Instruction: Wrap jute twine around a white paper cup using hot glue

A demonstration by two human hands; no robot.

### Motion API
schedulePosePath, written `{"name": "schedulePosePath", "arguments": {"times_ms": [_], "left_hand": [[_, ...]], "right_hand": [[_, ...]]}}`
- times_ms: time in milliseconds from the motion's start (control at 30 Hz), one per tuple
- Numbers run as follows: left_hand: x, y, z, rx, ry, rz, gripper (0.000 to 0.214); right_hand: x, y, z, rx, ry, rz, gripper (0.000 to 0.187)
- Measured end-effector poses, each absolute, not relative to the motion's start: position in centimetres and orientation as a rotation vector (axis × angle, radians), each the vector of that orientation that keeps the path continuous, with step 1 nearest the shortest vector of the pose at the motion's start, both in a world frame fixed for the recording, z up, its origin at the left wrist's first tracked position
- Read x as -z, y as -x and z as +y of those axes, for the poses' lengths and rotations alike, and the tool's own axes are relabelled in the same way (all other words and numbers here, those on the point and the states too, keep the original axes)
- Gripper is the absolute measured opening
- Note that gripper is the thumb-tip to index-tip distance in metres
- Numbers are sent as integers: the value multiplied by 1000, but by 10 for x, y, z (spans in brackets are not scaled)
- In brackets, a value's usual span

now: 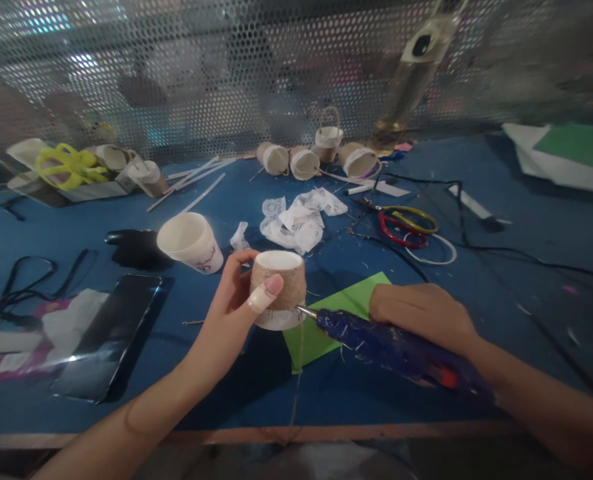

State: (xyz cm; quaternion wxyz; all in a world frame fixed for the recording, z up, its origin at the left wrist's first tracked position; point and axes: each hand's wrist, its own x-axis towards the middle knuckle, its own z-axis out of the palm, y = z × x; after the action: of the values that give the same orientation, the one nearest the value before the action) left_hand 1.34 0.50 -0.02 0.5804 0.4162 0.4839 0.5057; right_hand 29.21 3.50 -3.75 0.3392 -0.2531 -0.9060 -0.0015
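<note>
Near the middle of the front edge of the blue bench (216,200), the left hand (231,300) grips a twine-wrapped cup (279,280), fingers closed around its side. The right hand (421,313) is closed over a blue glue gun (386,343), whose metal nozzle touches the cup's lower rim. A loose twine strand (299,373) hangs from the cup toward the front edge. A green paper sheet (349,300) lies under the gun's nose. A plain white cup (191,241) lies tilted to the left, and wrapped cups (303,162) sit along the far edge.
</note>
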Motion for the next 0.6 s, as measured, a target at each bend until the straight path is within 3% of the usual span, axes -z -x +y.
{"name": "schedulePosePath", "arguments": {"times_ms": [600], "left_hand": [[4, -14, 7, -1217, -958, 1104, 47]], "right_hand": [[31, -289, 27, -22, 695, -2436, 33]]}}
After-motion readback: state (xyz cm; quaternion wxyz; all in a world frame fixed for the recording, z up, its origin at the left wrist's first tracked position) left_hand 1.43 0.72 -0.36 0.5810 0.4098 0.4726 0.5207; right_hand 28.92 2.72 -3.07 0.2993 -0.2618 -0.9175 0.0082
